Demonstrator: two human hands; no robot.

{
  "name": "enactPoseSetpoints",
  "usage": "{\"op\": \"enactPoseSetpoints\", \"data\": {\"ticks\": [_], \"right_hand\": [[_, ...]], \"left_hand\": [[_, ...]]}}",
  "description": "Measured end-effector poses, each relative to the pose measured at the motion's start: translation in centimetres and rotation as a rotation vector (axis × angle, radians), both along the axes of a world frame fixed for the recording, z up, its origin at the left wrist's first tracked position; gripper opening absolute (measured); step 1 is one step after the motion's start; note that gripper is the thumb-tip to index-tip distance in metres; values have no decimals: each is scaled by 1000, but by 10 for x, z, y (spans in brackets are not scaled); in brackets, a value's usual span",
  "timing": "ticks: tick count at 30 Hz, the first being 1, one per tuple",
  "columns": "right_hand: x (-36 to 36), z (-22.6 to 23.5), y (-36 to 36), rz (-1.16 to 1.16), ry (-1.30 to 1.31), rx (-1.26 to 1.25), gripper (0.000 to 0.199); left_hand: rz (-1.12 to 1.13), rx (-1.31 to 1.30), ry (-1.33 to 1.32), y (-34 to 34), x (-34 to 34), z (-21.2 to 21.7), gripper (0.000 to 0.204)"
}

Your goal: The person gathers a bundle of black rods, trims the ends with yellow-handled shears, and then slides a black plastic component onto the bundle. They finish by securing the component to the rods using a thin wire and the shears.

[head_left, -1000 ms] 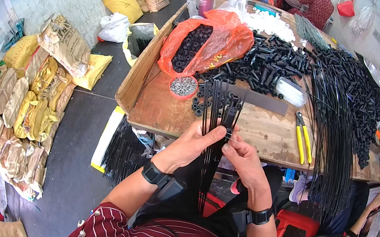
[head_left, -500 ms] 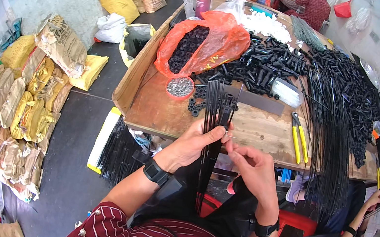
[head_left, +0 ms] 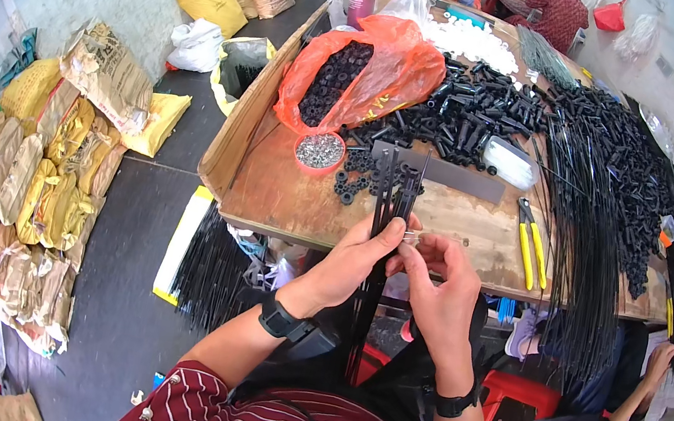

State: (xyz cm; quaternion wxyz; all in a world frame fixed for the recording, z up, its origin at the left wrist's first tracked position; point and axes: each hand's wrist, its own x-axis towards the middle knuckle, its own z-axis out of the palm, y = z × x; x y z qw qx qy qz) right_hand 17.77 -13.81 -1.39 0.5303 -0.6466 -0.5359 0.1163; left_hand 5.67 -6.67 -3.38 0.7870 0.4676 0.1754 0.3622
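Note:
My left hand [head_left: 354, 256] is closed round a bundle of thin black rods [head_left: 364, 322], held upright just off the table's near edge. Black tubular pieces show at the bundle's top, above the fingers. Close against it, my right hand [head_left: 441, 292] has its thumb and fingers pinched at a small, thin, shiny piece [head_left: 411, 236], too small to name. Beyond the hands lie loose black rings [head_left: 350, 186] and a red bowl [head_left: 317, 170] of small silver parts.
The wooden table [head_left: 263, 198] carries an orange bag [head_left: 406, 66] of black rings, a heap of black tubes [head_left: 469, 112], yellow-handled pliers [head_left: 531, 248], a grey flat bar [head_left: 450, 174] and long black rods [head_left: 571, 250]. A co-worker's arm [head_left: 627, 420] is at the right.
My right hand has moved left, up against the bundle. The bundle and my left hand have shifted slightly. The co-worker's arm at the right has moved a little.

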Motion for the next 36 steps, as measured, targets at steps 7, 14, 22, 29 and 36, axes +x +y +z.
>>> {"op": "enactPoseSetpoints", "data": {"ticks": [7, 14, 22, 29, 36], "right_hand": [[0, -5, -7, 23, 64, 18, 9], [19, -17, 3, 76, 152, 38, 6], [74, -18, 7, -99, -336, -11, 12], [195, -61, 13, -444, -915, -405, 39], [136, -39, 3, -95, -121, -265, 27]], "left_hand": [[64, 7, 16, 0, 3, -4, 36], [41, 97, 46, -5, 6, 2, 36], [58, 79, 3, 3, -3, -4, 34], [62, 132, 81, -4, 12, 2, 33], [112, 93, 134, 0, 5, -1, 37]]}}
